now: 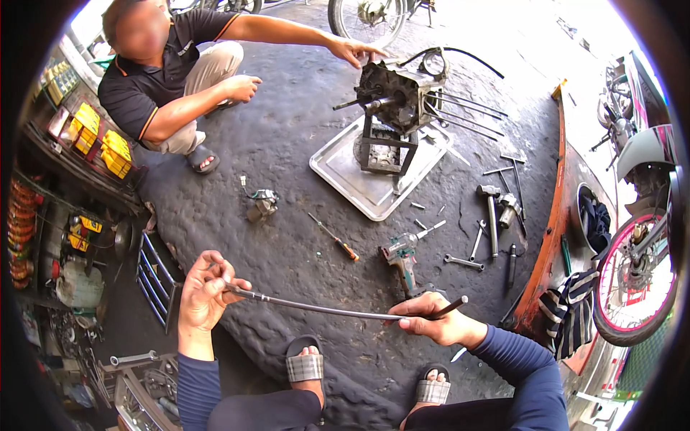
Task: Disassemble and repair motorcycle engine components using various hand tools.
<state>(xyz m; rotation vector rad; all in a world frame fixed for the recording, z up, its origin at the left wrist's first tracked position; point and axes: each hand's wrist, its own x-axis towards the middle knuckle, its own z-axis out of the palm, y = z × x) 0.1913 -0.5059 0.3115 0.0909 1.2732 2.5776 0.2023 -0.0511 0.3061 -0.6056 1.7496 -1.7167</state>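
Note:
A long, thin T-handle wrench (327,307) spans the space between my two hands, above the floor near my feet. My left hand (205,287) pinches its stepped socket end between thumb and fingers. My right hand (435,323) closes round the other end, where a dark crossbar sticks out past the fingers. Just beyond my right hand lies a cordless impact driver (404,262). A screwdriver (334,235) with an orange-tipped handle rests farther left, and a small motor-like part (263,205) sits behind it.
A co-worker (169,79) squats at far left, one hand touching an engine block (395,97) on a stand over a metal tray (374,213). At right lie a hammer (491,223), spanners (463,263) and T-handles (514,187). Shelves stand left; a motorcycle wheel (632,287) stands right.

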